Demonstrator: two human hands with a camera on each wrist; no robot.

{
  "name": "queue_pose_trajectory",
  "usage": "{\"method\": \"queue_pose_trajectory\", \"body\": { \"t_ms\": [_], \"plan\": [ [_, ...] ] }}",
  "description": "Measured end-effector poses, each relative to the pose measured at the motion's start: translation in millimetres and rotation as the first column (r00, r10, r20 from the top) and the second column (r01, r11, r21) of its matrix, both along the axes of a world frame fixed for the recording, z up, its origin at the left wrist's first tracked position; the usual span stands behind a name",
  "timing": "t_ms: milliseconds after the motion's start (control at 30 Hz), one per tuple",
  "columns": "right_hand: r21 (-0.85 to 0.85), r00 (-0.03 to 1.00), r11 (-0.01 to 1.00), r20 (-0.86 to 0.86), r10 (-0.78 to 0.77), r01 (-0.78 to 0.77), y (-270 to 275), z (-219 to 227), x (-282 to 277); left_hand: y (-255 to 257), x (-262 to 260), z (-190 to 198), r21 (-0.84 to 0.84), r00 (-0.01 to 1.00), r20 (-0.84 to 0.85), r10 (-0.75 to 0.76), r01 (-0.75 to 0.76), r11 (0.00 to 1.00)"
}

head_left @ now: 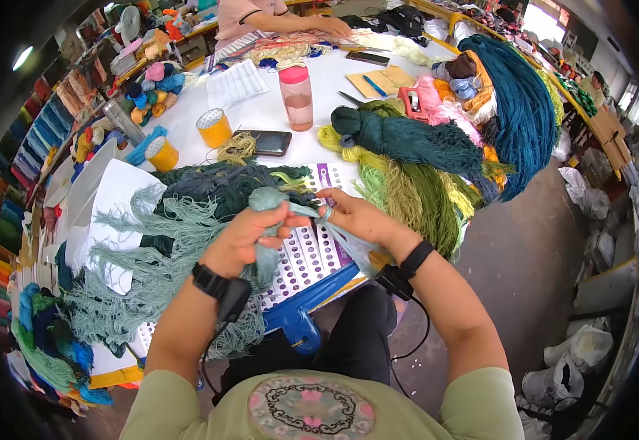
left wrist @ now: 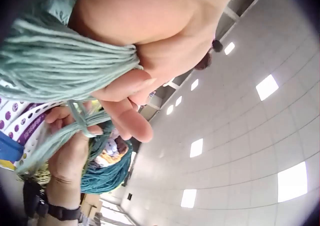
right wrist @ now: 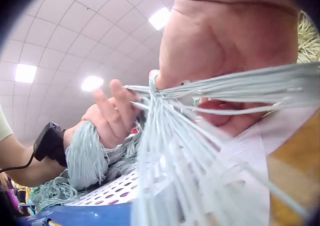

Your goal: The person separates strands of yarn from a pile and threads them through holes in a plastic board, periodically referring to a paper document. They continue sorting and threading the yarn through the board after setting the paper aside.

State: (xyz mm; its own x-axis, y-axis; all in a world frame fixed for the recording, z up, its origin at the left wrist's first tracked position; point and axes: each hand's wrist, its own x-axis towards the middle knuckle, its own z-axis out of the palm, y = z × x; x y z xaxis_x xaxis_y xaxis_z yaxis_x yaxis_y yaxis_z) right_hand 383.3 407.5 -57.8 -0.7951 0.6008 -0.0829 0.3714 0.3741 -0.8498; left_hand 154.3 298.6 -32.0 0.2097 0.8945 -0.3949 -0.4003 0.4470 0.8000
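Note:
My left hand (head_left: pixel 250 235) grips a thick bundle of pale green yarn (head_left: pixel 267 202) above a white board with purple dots (head_left: pixel 306 253); the same bundle (left wrist: pixel 55 60) fills the left wrist view. My right hand (head_left: pixel 352 214) pinches a thinner group of strands (head_left: pixel 325 213) drawn out of that bundle, and these strands (right wrist: pixel 165 136) cross the right wrist view under the palm (right wrist: pixel 225 40). The two hands are close together, joined by the taut yarn. More pale green yarn (head_left: pixel 151 257) lies spread to the left.
Dark green yarn (head_left: pixel 217 183) lies behind the board; green and teal skeins (head_left: pixel 422 161) pile to the right. A pink bottle (head_left: pixel 297 97), a phone (head_left: pixel 269 141), yellow tape rolls (head_left: pixel 214 127) and papers sit further back. Another person (head_left: pixel 261 18) works at the far edge. A blue clamp (head_left: pixel 297 315) sticks out below.

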Motion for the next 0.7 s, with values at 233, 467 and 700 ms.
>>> {"method": "queue_pose_trajectory", "body": {
  "t_ms": [233, 467, 700],
  "plan": [
    [-0.124, 0.997, 0.992, -0.062, -0.041, 0.033, -2.6, -3.4, -0.8, -53.0, -79.3, 55.6, 0.041, 0.699, 0.582, 0.416, -0.536, 0.843],
    [0.046, 0.982, 0.986, -0.111, -0.153, 0.158, -13.5, -13.3, -2.1, -45.2, -32.3, 30.7, 0.503, 0.53, -0.229, 0.816, -0.654, 0.565],
    [0.002, 0.946, 0.985, -0.278, -0.167, 0.174, -20.0, -3.6, -0.6, 9.6, 47.0, -19.7, 0.32, 0.4, -0.882, 0.25, 0.116, 0.94]
  ]
}}
